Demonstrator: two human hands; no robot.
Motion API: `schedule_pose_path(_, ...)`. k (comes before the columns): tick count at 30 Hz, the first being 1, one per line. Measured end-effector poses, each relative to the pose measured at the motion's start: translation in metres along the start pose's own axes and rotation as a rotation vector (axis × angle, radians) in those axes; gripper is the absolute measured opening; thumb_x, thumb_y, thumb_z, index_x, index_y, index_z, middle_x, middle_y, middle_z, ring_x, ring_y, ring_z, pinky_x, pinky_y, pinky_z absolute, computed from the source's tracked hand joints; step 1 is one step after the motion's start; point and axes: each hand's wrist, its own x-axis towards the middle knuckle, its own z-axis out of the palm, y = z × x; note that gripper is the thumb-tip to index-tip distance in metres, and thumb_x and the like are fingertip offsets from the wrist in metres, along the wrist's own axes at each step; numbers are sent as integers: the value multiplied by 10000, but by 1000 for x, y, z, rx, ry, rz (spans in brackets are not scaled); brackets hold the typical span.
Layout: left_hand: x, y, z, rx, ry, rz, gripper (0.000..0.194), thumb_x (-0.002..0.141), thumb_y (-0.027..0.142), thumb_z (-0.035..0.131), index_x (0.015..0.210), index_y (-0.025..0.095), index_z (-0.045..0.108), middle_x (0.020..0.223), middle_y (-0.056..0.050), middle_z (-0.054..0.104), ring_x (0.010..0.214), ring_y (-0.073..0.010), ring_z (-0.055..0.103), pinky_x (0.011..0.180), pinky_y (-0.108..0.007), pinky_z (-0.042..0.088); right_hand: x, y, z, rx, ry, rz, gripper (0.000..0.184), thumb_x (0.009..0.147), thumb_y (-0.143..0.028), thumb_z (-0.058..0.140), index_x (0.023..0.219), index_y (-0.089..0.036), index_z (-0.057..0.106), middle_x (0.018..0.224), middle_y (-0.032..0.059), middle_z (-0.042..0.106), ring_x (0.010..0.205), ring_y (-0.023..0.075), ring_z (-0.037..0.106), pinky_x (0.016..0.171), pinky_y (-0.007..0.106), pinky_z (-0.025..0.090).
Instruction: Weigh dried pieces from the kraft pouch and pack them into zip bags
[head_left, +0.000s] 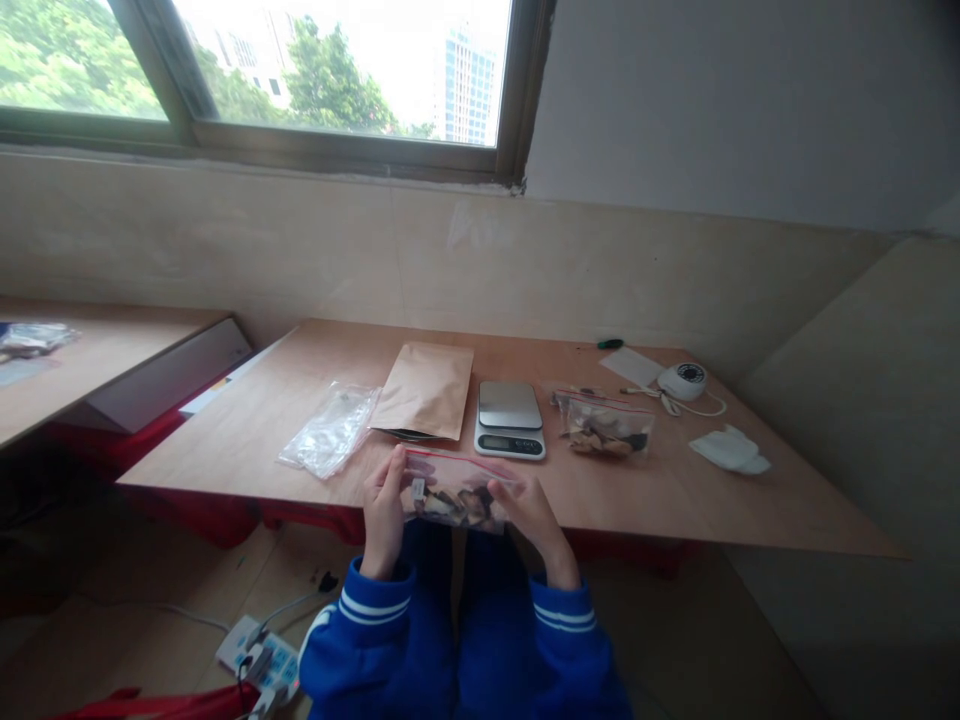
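Observation:
Between my two hands is a clear zip bag (454,500) with a red seal line along its top and brown, dark and pale pieces inside. My left hand (385,510) pinches its left end near the top corner, thumb up. At the right end, my right hand (536,515) grips the bag with the thumb on its near face. The bag is held at the table's front edge, just in front of a kitchen scale (510,415) with a bare metal plate. A brown paper pouch (426,390) lies beyond my left hand, beside flat clear plastic bags (332,428).
Right of the scale lie more filled zip bags (604,425). Farther right are a white dome camera (681,380) with its cable, white tissue (729,450), a paper sheet (632,367) and a green-handled screwdriver (610,344). A power strip (259,655) with cords lies on the floor at left.

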Motion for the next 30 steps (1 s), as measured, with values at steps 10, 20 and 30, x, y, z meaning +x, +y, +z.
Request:
schedule_pose_path(10, 7, 1, -7, -50, 35, -51, 322, 774, 463, 603, 700, 150, 620, 614, -33, 686, 517, -189, 659, 399, -239, 477, -2, -3, -6, 4, 169, -37, 295, 832, -456, 598, 838, -211, 761, 871, 71, 761, 882, 268, 686, 873, 418, 494)
schedule_pose_path(20, 3, 3, -1, 28, -187, -72, 404, 800, 464, 576, 931, 107, 712, 792, -105, 739, 713, -233, 698, 640, -313, 541, 1, 8, -13, 80, 377, -32, 342, 778, -506, 621, 726, -185, 725, 702, 58, 727, 674, 211, 656, 681, 328, 504)
schedule_pose_path(30, 15, 3, -17, 166, -152, 30, 403, 829, 491, 523, 901, 145, 718, 867, -101, 732, 770, -212, 677, 701, -304, 504, -24, 19, -104, -24, 1113, -34, 449, 755, -604, 553, 794, -163, 622, 749, 54, 654, 712, 203, 605, 693, 329, 477)
